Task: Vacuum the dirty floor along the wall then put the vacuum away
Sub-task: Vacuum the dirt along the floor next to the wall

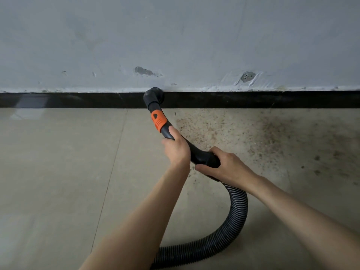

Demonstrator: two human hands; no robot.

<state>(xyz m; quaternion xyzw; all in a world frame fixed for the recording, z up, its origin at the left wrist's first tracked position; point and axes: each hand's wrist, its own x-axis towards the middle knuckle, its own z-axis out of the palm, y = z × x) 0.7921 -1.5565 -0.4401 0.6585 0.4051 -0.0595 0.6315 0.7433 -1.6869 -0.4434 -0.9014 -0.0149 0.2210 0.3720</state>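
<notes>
A black vacuum nozzle [153, 96] sits against the black skirting board [253, 99] at the foot of the grey wall [175, 36]. Behind it comes an orange collar [158, 119] and a curved black handle tube [196, 152]. My left hand [176, 149] grips the tube just below the orange collar. My right hand [224, 165] grips the tube's lower end, where the ribbed black hose [238, 211] begins. The hose loops down and leaves the frame at the bottom. Brown dirt [263, 137] speckles the floor to the right of the nozzle.
Beige floor tiles [58, 172] with thin grout lines lie to the left of the nozzle and look free of dirt. The wall bears chipped patches [143, 71] and a round plastered spot [247, 76]. The vacuum's body is out of view.
</notes>
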